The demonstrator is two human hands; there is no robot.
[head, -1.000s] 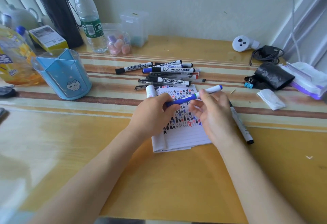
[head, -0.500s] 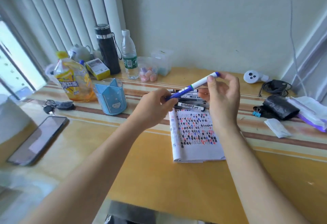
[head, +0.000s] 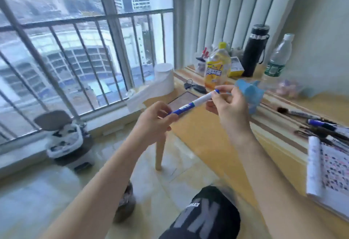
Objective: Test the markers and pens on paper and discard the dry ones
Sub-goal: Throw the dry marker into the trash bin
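A blue and white marker [head: 192, 103] is held in the air past the table's left end, over the floor. My left hand [head: 153, 118] pinches its blue end. My right hand [head: 228, 104] holds the white end by the fingertips. The scribbled test paper [head: 332, 165] lies at the right edge of the view on the wooden table [head: 217, 140]. Several other markers and pens [head: 319, 125] lie in a pile behind the paper.
A blue pen cup [head: 251, 95], a yellow bottle [head: 217, 68], a black flask [head: 255, 50], a water bottle [head: 277, 59], a phone [head: 185, 100], keys [head: 194, 87] and a tissue roll [head: 164, 78] sit on the table. A small bin [head: 68, 142] stands by the window railing.
My view has swung far left, from the table to the window and floor. Both hands carried the blue marker left, off the paper and beyond the table's end.
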